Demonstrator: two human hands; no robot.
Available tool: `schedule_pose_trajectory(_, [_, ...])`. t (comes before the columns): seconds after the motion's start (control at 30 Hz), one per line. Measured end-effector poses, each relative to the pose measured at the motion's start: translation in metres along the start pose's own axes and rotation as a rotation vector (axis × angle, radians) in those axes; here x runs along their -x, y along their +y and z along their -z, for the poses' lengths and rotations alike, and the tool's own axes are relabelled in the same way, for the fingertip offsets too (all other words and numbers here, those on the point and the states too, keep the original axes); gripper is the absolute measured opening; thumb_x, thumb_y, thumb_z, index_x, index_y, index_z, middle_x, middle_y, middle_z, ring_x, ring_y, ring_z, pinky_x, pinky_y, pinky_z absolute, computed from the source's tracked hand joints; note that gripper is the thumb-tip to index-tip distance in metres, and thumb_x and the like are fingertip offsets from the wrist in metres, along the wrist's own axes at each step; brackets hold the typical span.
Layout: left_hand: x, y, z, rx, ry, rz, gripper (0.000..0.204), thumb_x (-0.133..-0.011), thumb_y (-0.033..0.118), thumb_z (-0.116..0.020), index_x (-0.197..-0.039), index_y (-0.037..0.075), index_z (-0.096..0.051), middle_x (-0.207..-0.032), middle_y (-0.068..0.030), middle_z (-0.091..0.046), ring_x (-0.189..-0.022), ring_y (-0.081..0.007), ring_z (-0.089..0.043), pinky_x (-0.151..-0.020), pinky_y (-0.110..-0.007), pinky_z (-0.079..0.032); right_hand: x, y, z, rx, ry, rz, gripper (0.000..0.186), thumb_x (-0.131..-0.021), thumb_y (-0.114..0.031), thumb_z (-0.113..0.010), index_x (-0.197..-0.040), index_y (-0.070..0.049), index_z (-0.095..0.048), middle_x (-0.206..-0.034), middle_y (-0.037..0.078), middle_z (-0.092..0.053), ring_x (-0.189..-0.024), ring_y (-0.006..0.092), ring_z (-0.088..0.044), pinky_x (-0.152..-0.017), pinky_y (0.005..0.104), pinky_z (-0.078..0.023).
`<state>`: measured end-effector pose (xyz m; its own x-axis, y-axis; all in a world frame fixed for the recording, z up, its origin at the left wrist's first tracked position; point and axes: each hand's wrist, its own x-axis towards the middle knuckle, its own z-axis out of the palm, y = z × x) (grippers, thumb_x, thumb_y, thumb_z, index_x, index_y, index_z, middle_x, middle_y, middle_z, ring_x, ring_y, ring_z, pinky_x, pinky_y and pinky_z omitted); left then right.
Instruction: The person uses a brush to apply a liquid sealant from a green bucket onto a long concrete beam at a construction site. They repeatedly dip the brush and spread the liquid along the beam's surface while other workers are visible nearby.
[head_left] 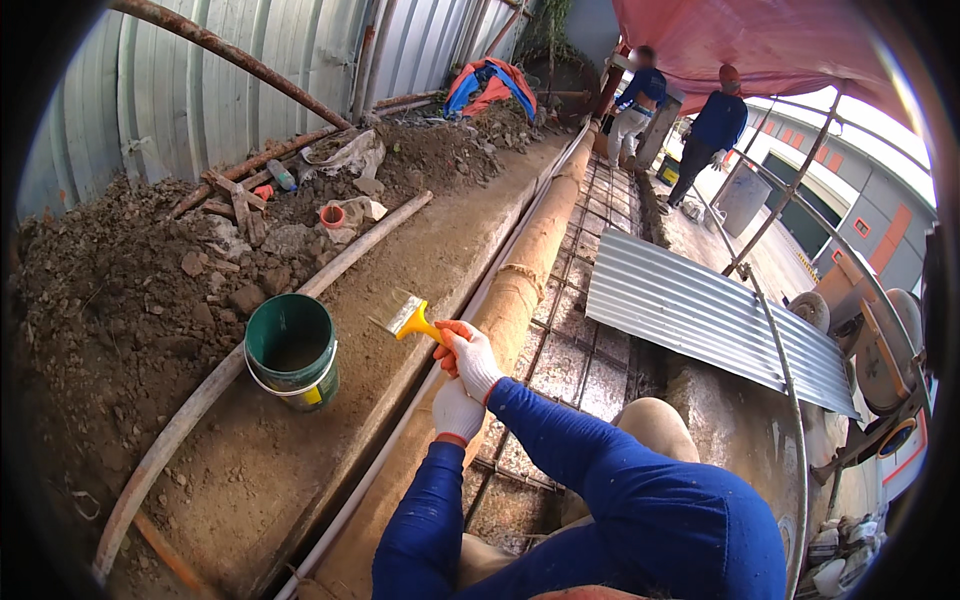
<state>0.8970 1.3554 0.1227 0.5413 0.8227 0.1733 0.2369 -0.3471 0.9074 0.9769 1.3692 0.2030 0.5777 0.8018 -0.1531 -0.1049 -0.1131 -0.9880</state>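
Observation:
In a white glove with orange-coated fingers, my right hand point(470, 355) is closed around the yellow handle of a flat paint brush point(412, 318). Its wide bristle end points up and left, over the concrete ledge. My left hand point(458, 410), gloved too, is right against the right hand's underside, above a long tan, cloth-like wrapped pipe point(540, 254). The left fingers are mostly hidden, so their grip does not show. Left of the brush, a green bucket point(292, 340) with a wire handle stands on the ledge, some murky contents inside.
A wooden pole point(365, 243) lies behind the bucket, beside rubble and soil point(130, 290). Steel rebar point(568, 310) runs along the trench right of the pipe. A corrugated metal sheet point(700, 312) leans across the right side. Two people point(712, 130) are farther along.

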Motion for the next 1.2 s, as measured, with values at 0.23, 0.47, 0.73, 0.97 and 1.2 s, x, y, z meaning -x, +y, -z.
schedule_pose_trajectory(0.23, [0.001,0.015,0.013,0.095,0.067,-0.048,0.023,-0.089,0.023,-0.069,-0.099,0.003,-0.074,-0.094,-0.0266,-0.074,-0.093,-0.0477,-0.071,-0.078,-0.055,-0.054,0.000,-0.008,-0.002,-0.046,-0.032,0.054,0.034,-0.111,-0.030,-0.059,-0.139,-0.012,-0.067,-0.081,0.002,-0.070,-0.056,0.0063,-0.055,-0.051,0.0237,-0.044])
schedule_pose_trajectory(0.47, [-0.001,0.012,0.013,0.106,0.084,-0.050,0.024,-0.089,0.020,-0.069,-0.104,0.001,-0.072,-0.102,-0.0247,-0.073,-0.099,-0.0453,-0.070,-0.082,-0.051,-0.054,0.003,-0.014,-0.007,-0.022,-0.057,0.072,0.034,-0.111,-0.031,-0.059,-0.139,-0.012,-0.068,-0.082,0.002,-0.070,-0.057,0.0068,-0.056,-0.052,0.0236,-0.045])
schedule_pose_trajectory(0.73, [0.000,0.015,0.012,0.131,0.134,-0.092,0.021,-0.088,0.023,-0.070,-0.097,0.004,-0.074,-0.091,-0.0262,-0.073,-0.091,-0.0482,-0.071,-0.076,-0.056,-0.054,0.005,-0.016,-0.006,-0.001,-0.047,0.074,0.034,-0.111,-0.030,-0.058,-0.139,-0.012,-0.068,-0.082,0.003,-0.071,-0.058,0.0068,-0.056,-0.053,0.0237,-0.045])
schedule_pose_trajectory(0.97, [-0.001,0.012,0.011,0.121,0.132,-0.107,0.024,-0.088,0.023,-0.070,-0.101,0.004,-0.074,-0.095,-0.0254,-0.074,-0.093,-0.0477,-0.071,-0.078,-0.055,-0.054,0.003,-0.014,-0.008,-0.009,-0.040,0.077,0.034,-0.111,-0.030,-0.058,-0.139,-0.012,-0.068,-0.081,0.002,-0.071,-0.058,0.0064,-0.056,-0.052,0.0232,-0.044])
schedule_pose_trajectory(1.2, [0.000,0.016,0.015,0.129,0.070,-0.047,0.025,-0.090,0.020,-0.070,-0.103,-0.001,-0.073,-0.104,-0.0240,-0.074,-0.101,-0.0437,-0.071,-0.084,-0.049,-0.054,0.004,-0.015,-0.009,0.003,-0.032,0.074,0.034,-0.111,-0.030,-0.058,-0.139,-0.012,-0.068,-0.080,0.002,-0.071,-0.056,0.0062,-0.055,-0.051,0.0231,-0.044])
